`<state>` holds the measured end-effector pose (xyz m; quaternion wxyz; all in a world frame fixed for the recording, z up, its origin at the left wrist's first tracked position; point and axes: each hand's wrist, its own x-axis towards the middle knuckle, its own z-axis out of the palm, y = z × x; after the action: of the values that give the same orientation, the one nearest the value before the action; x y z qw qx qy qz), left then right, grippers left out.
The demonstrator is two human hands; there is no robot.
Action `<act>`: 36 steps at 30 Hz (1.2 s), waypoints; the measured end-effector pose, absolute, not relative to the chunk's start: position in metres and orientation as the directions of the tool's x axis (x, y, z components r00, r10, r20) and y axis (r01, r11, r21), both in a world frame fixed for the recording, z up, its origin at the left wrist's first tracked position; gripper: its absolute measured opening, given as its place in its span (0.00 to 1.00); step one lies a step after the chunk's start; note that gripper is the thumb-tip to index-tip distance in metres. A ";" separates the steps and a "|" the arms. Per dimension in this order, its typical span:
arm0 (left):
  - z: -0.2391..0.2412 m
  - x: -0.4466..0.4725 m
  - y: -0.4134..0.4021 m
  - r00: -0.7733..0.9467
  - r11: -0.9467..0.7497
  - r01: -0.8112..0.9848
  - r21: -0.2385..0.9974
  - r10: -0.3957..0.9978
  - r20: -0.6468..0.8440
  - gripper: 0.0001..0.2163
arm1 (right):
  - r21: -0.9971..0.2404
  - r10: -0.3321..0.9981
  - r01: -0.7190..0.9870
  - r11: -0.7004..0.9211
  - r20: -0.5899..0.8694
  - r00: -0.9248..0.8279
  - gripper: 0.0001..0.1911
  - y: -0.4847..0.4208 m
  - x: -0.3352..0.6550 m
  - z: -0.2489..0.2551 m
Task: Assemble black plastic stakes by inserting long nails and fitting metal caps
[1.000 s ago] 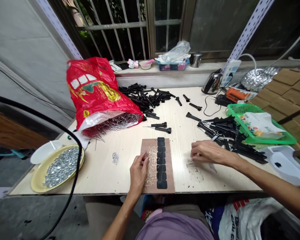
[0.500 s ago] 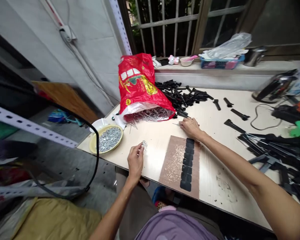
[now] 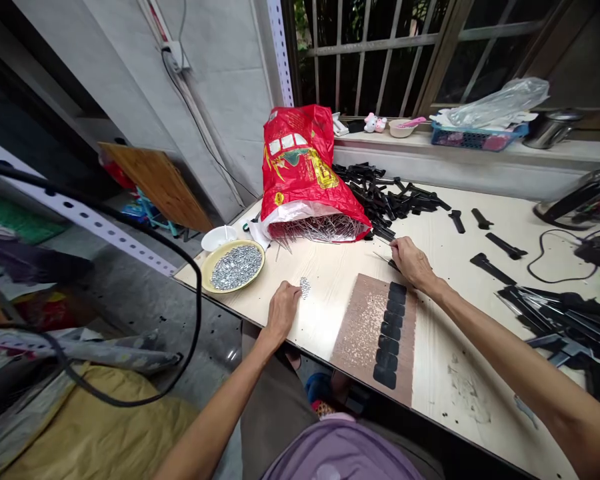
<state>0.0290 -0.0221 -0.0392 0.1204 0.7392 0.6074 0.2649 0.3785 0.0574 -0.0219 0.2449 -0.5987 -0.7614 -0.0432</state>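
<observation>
On the red bag (image 3: 303, 190), print (image 3: 325, 175) is unreadable; left hand (image 3: 283, 308) pinched, right hand (image 3: 413, 263) unclear.

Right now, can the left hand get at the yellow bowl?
Likely yes: the left hand is at the small pile of silver pieces, and only tabletop shows between it and the yellow bowl.

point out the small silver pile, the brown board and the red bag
small silver pile (image 3: 305, 288): head view, middle of the pile
brown board (image 3: 406, 355): head view, bare strip right of the black pieces
red bag (image 3: 305, 175): head view, printed front
</observation>
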 end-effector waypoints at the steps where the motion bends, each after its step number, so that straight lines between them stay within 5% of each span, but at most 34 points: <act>1: -0.040 0.028 -0.021 0.120 -0.234 0.831 0.504 0.961 0.249 0.09 | -0.252 0.874 0.916 0.311 0.455 -0.172 0.12 0.053 0.374 -0.017; 7: -0.041 0.015 -0.017 0.164 -0.264 0.800 0.539 0.960 0.226 0.07 | -0.417 0.822 0.785 0.459 0.534 -0.197 0.11 0.021 0.332 0.002; 13: -0.034 0.015 -0.027 0.224 -0.292 0.869 0.398 0.952 0.210 0.09 | -0.546 0.830 0.658 0.519 0.507 -0.233 0.12 -0.003 0.299 0.001; 16: -0.032 0.017 -0.029 0.169 -0.266 0.821 0.505 0.959 0.229 0.08 | -0.585 0.844 0.624 0.517 0.472 -0.256 0.13 -0.017 0.284 0.004; 20: -0.020 0.026 -0.028 -0.058 0.011 0.323 0.946 0.998 0.008 0.10 | -0.591 0.840 0.606 0.532 0.458 -0.291 0.10 -0.037 0.263 0.014; 23: -0.005 0.039 -0.032 0.006 0.236 -0.215 0.948 0.971 -0.240 0.15 | -0.543 0.824 0.627 0.559 0.453 -0.342 0.10 -0.045 0.248 0.021; 25: 0.005 0.048 -0.037 0.073 0.281 -0.392 0.876 0.959 -0.274 0.16 | -0.492 0.821 0.667 0.559 0.442 -0.362 0.11 -0.047 0.240 0.024; 36: 0.015 0.064 -0.045 0.047 0.222 -0.449 0.865 0.973 -0.225 0.15 | -0.235 0.836 0.845 0.480 0.415 -0.359 0.14 -0.051 0.234 0.034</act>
<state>0.0643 -0.0448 0.0148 0.6552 0.3074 0.4263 0.5427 0.2339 -0.0515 0.0340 0.2460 -0.5100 -0.8242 -0.0094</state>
